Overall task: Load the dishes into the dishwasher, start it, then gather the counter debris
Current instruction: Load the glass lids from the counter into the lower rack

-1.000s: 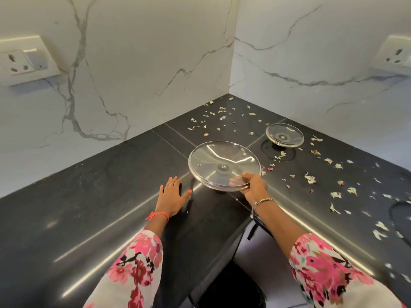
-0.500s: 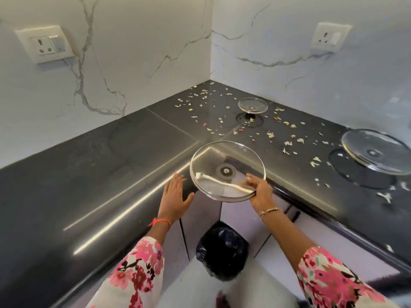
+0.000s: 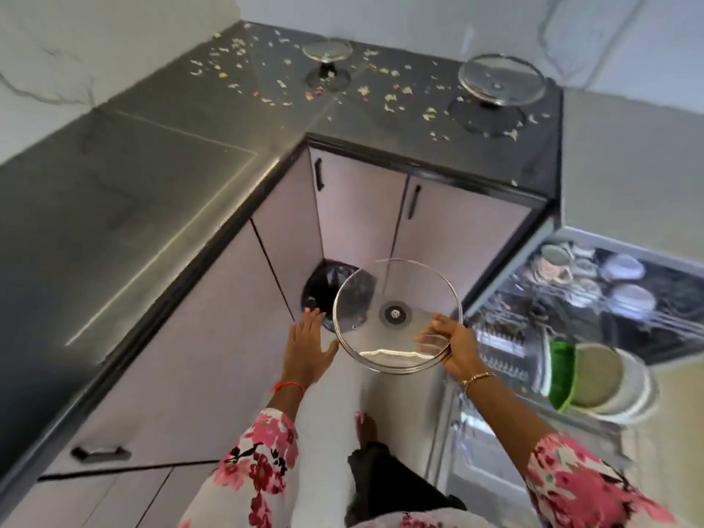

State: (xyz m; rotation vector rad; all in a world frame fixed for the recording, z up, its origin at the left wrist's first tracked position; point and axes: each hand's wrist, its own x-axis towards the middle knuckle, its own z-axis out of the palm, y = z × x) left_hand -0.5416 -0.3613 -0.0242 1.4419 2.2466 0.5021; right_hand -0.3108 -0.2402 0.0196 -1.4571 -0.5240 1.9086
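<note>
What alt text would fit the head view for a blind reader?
The right hand holds a glass lid by its rim beside an open dishwasher. The left hand is open. Two more lids and debris rest on the counter.

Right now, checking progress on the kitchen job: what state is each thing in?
Held lid: off the counter, in the right hand's grip.
Left hand: open, empty.
Dishwasher: open, racks partly loaded.
Small lid: on counter, knob down.
Large lid: on counter, knob down.
Debris: scattered, not gathered.
Cabinet doors: shut.
</note>
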